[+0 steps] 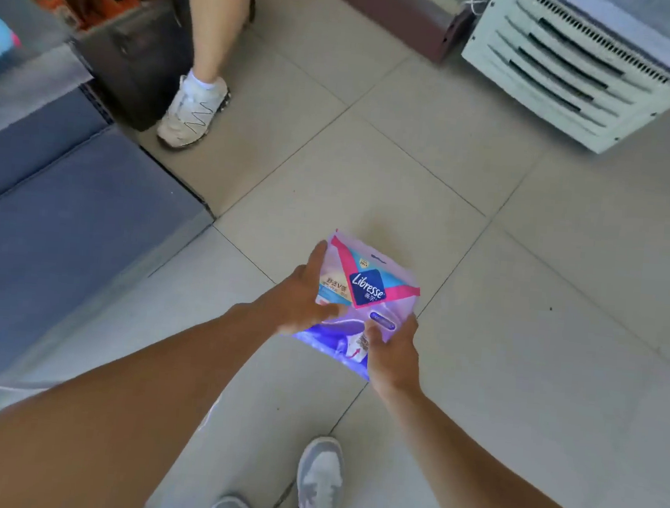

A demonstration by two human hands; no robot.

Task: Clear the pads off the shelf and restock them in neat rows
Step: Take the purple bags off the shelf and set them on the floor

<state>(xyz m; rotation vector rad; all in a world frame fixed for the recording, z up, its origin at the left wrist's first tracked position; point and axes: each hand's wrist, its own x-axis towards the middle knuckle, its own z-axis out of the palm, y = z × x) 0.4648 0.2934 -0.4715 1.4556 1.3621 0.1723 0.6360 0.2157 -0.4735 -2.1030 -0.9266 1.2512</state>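
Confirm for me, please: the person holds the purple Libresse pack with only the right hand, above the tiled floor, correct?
Not quite. The head view shows both hands on the Libresse pack: the left hand grips its left side and the right hand its lower right corner. It is held above the tiled floor.

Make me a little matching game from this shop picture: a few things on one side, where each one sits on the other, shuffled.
Things:
1. pack of pads
2. white vented unit
3. blue shelf
4. grey shoes

Places:
a. upper right, on the floor
b. bottom middle
c. left side
d. centre, held by the left hand and right hand

Pairs: 1-d, 2-a, 3-c, 4-b
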